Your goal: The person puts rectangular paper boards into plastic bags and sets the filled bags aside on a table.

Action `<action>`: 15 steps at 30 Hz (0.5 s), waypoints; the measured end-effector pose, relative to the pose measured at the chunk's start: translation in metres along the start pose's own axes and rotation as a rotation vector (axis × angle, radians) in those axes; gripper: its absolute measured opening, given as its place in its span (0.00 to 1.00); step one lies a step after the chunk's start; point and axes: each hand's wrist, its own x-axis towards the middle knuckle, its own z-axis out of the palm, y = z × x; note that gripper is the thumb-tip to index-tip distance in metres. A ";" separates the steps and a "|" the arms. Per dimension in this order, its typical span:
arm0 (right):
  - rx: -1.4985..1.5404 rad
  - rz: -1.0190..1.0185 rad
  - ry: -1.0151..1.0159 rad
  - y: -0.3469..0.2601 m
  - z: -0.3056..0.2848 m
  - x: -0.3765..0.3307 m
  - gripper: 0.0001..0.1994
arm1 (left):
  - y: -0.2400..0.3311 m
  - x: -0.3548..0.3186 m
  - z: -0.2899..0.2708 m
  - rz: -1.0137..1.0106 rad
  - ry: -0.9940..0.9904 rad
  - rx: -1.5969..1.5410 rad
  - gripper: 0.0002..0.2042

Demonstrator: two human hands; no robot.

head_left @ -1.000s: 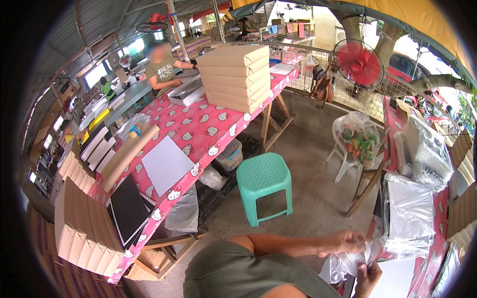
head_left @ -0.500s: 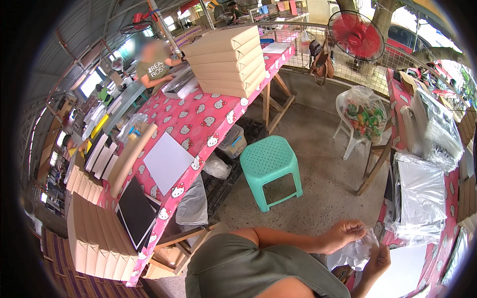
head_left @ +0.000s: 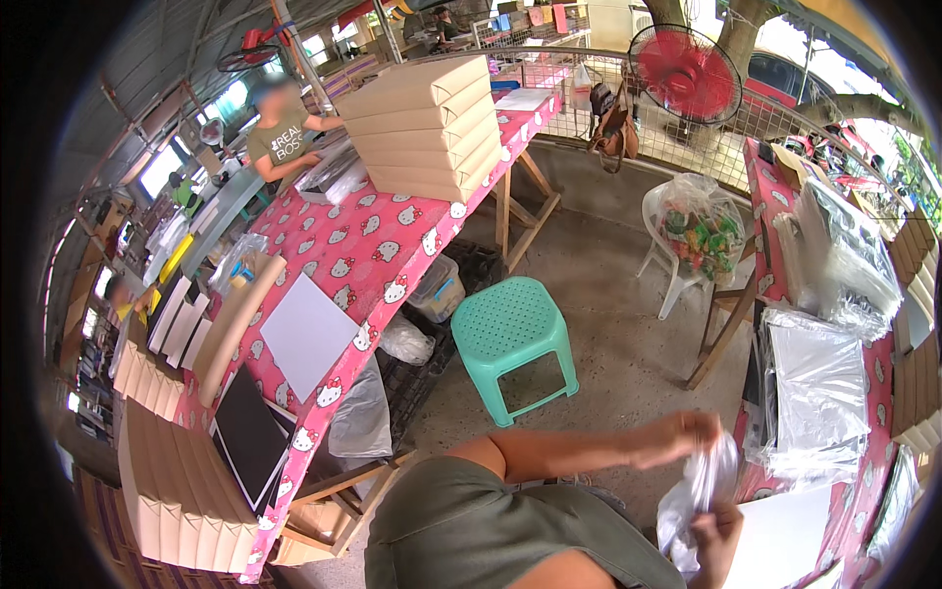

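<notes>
Both my hands hold a crumpled clear plastic bag (head_left: pixel 721 466) near the edge of the right-hand table. My left hand (head_left: pixel 682 439) is pinched on its upper end, somewhat blurred by motion. Lower down, my right hand (head_left: pixel 721 535) has its fingers curled round the other part of the bag, which hangs bunched between them. Beside my right hand lies a white sheet (head_left: pixel 785 535) on the pink patterned tablecloth. Just past my hands is a stack of clear plastic sleeves (head_left: pixel 814 378).
A green plastic stool (head_left: pixel 512 324) stands on the floor. The left pink-covered table (head_left: pixel 392 257) carries stacks of brown-wrapped packs (head_left: pixel 422 128). A white chair (head_left: pixel 655 231) holds a filled clear bag. A co-worker (head_left: pixel 285 142) works at the far side.
The plastic bag has gone from spread between my hands to bunched and hanging lengthwise. My left hand has risen slightly. The whole view has shifted a little.
</notes>
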 end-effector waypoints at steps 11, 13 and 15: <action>-0.408 0.224 -0.866 0.029 -0.043 0.009 0.20 | 0.023 -0.006 -0.044 -0.011 -0.247 -0.378 0.20; -0.379 0.320 -0.694 0.028 -0.040 -0.001 0.20 | 0.037 -0.009 -0.027 -0.095 -0.109 -0.549 0.23; -0.239 0.287 -0.413 0.024 -0.035 -0.009 0.19 | 0.047 -0.004 -0.022 -0.093 -0.159 -0.732 0.26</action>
